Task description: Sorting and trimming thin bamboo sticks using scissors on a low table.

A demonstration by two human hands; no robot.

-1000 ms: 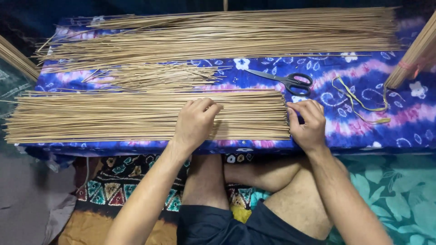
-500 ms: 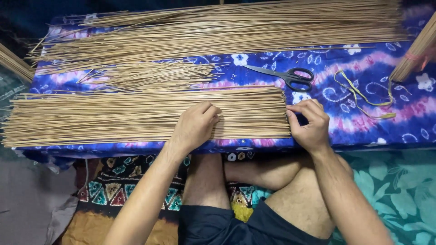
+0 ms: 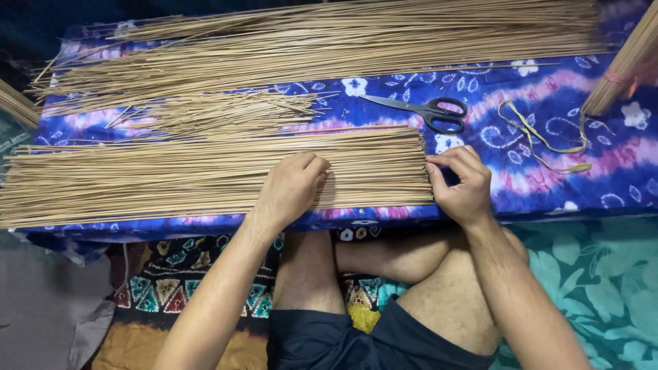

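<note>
A flat layer of thin tan sticks is spread along the near edge of the worktop, which is covered by a blue and pink patterned cloth. The left hand is laid palm down on the layer, fingers loosely curled and gripping nothing. The right hand is set against the sticks' right ends, fingers bent and pinched at the tips of a few. The near sticks lie close to the worktop's edge, so some could be rolled off onto the person's lap if the left hand is pressed unevenly. If the ends are pushed too hard, thin sticks could be buckled or slid out of line. The black-handled scissors and the yellow band lie apart and are unlikely to be disturbed.
</note>
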